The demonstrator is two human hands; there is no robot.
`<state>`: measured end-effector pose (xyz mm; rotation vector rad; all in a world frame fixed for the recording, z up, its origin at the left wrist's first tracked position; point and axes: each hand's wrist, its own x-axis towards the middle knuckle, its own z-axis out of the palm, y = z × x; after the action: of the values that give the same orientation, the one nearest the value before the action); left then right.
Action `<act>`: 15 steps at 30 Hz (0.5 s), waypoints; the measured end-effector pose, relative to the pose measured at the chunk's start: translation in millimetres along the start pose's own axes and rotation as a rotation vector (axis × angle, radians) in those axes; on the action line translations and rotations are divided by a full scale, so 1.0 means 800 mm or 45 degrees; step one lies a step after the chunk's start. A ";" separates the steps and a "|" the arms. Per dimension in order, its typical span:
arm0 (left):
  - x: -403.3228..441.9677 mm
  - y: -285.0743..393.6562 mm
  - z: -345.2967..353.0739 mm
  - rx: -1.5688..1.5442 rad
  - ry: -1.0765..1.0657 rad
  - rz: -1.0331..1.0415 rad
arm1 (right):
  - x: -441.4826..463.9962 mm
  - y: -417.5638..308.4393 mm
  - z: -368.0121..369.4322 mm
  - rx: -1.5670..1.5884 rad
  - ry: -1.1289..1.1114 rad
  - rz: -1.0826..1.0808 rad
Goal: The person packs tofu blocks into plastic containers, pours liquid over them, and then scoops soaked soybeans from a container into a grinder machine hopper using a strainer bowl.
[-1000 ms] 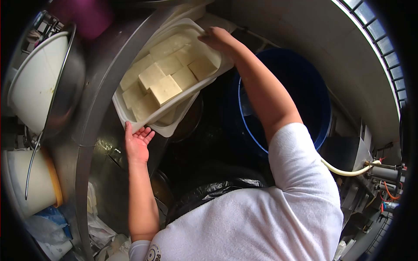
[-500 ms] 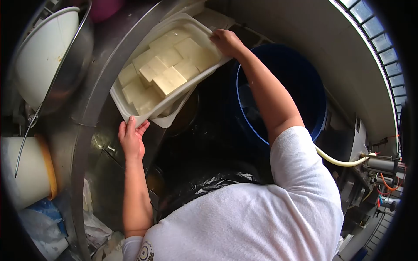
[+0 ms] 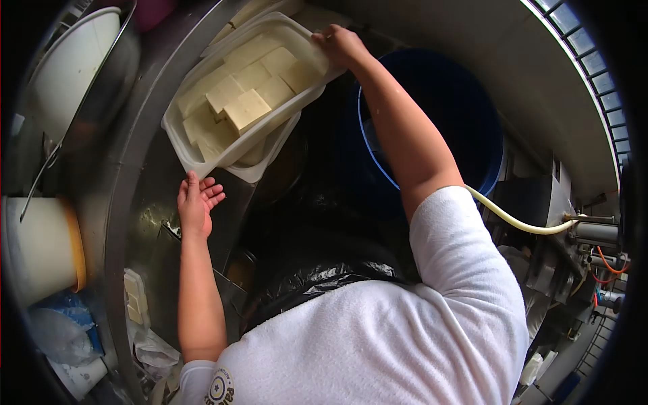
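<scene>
A white plastic tub (image 3: 266, 133), filled with pale square blocks (image 3: 246, 110) that look like tofu, lies tilted at the upper middle. My right hand (image 3: 342, 47) grips the tub's far right corner, its fingers closed round the rim. Below the near left corner is my left hand (image 3: 196, 206), palm up and fingers apart. Its index fingertip meets the corner or sits just under it; I cannot tell which. Beneath the tub, a second white tub (image 3: 260, 169) shows only by its near corner.
A deep blue barrel (image 3: 496, 128) stands to the right, behind my right forearm. On the left are a large white bowl (image 3: 71, 81), a white bucket (image 3: 40, 250) with an orange rim and plastic bags (image 3: 64, 337). A pale hose (image 3: 516, 221) runs at right.
The tub has shifted slightly up and left in view, and my right hand with it. My left hand has loosened from the near corner, its fingers now spread.
</scene>
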<state>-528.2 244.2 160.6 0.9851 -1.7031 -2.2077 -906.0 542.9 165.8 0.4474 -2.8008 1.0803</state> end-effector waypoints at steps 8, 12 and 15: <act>-0.093 -0.153 -0.257 1.149 0.647 0.328 | -0.195 -0.052 -0.024 0.480 0.650 -0.364; -0.203 -0.223 -0.337 1.609 0.792 -0.452 | -0.334 -0.059 0.027 0.491 0.066 -0.343; -0.234 -0.243 -0.274 1.881 0.603 -0.676 | -0.407 -0.043 0.070 0.299 -0.489 -0.389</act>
<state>-206.9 231.1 28.5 2.1147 -2.8555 -0.2968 -585.0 557.4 80.4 1.1791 -2.7773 1.3751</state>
